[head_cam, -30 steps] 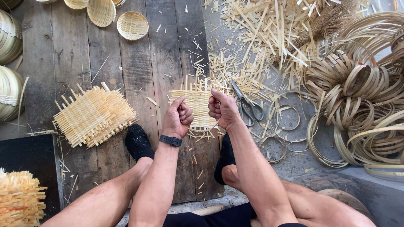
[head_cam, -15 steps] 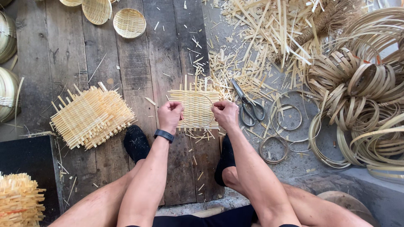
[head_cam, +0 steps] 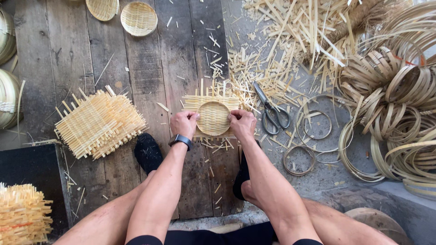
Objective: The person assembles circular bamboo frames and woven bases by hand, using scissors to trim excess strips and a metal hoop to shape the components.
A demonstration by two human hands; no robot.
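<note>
My left hand (head_cam: 183, 124) and right hand (head_cam: 242, 124) each pinch an edge of the woven bamboo mat (head_cam: 212, 117), pressed on the plank floor (head_cam: 150, 68) over its round hoop. I should keep thumb pressure even. Scissors (head_cam: 272, 113) lie just beyond.
</note>
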